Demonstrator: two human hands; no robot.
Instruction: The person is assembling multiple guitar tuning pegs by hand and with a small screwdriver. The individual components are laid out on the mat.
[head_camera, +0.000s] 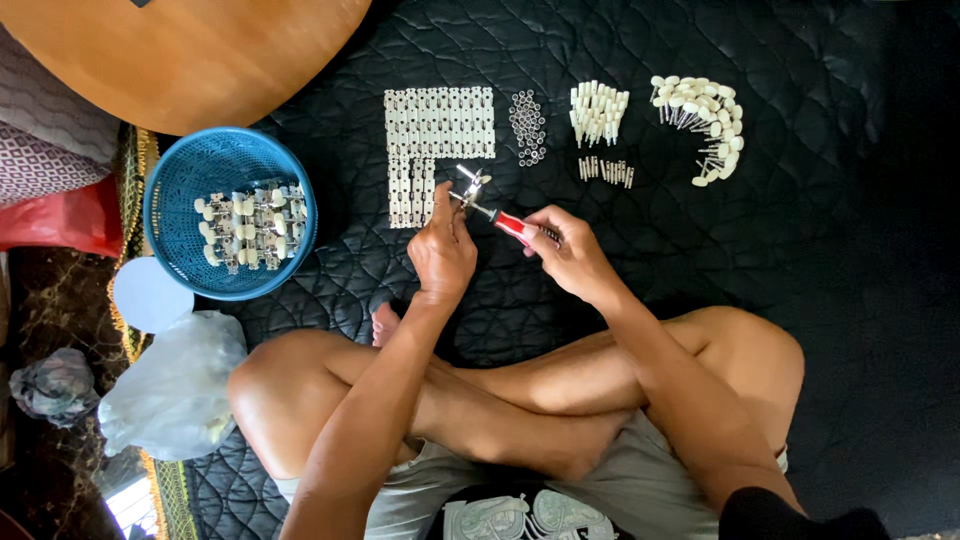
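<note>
Small metal part (470, 186) too tiny to identify; fingers (545, 236) hide screwdriver handle (512, 225).

1. I am seeing a glossy red plastic handle and a bright metal shaft on the screwdriver (505, 222) at centre frame.
2. The small part (470, 186) above it is showing shiny metal.
3. The black mat (800, 240) is looking like matt quilted cloth.
4. The blue basket (170, 190) at left is looking like perforated plastic.
5. The tabletop (190, 50) at upper left is showing smooth wood.

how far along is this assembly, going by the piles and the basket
Done: a batch of assembled pieces lies in the blue basket. In hand: left hand holds a small metal part, right hand a red-handled screwdriver. Left: rows of white plates, screws and white knobs.
</note>
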